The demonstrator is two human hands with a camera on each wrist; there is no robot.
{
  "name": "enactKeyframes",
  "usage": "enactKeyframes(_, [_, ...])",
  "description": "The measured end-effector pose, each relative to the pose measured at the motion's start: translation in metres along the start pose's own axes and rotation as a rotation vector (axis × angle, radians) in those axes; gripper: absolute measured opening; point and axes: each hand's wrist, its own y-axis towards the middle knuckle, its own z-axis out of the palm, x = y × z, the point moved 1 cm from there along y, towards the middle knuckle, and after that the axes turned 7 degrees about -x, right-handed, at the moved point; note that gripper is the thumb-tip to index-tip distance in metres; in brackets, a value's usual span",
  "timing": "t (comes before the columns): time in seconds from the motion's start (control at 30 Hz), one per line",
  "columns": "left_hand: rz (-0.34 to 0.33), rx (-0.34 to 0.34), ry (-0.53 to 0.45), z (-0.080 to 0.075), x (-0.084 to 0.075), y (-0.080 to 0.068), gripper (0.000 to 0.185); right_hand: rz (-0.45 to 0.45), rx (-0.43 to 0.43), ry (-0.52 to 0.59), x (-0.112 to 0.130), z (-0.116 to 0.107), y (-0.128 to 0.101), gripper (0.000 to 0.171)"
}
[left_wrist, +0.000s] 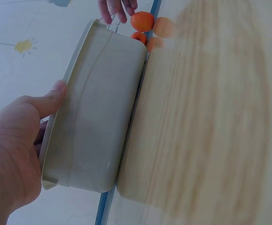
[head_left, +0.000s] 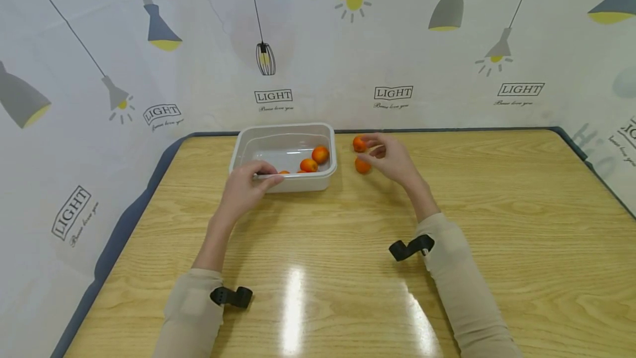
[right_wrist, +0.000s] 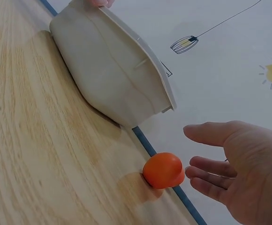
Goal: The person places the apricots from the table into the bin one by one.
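From the head camera we see a wooden table (head_left: 497,225) with a white tub (head_left: 285,136) standing near its far edge, close to the printed curtain (head_left: 318,43) behind. Our left hand (head_left: 247,185) grips the near rim of the tub, fingers curled over the edge. Inside the tub lie several orange fruits, the plainest being one fruit in the tub (head_left: 320,154) toward its right wall, with another just beside it. Our right hand (head_left: 392,156) is just to the right of the tub, fingers loosely spread and holding nothing; the far fruit (head_left: 359,143) sits at its fingertips and the near fruit (head_left: 362,166) lies on the table just below the thumb, both outside the tub. From the left wrist we see our left hand (left_wrist: 18,150) clasping the tub (left_wrist: 98,117) by its rim, the thumb lying over the outer wall and the other fingers hidden inside. Beyond the tub's far end, the far fruit (left_wrist: 142,21) and the near fruit (left_wrist: 139,37) show, with the right hand (left_wrist: 117,8) only as fingertips at the top edge. From the right wrist we see the right hand (right_wrist: 239,164) open, fingers straight and parted, its fingertips touching or all but touching one fruit (right_wrist: 163,170) that rests on the table; we cannot tell which. The tub (right_wrist: 112,75) stands apart from that fruit.
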Motion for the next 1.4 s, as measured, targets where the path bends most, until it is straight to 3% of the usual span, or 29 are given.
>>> enactKeyframes(0.57, [-0.001,-0.004,-0.004,-0.001,0.0,0.0,0.018,0.07,0.08,-0.003,-0.012,0.005,-0.001,0.041])
enactKeyframes(1.4, [-0.004,0.004,-0.016,-0.001,0.0,-0.001,0.017,0.094,0.111,-0.081,-0.023,0.012,0.001,0.043])
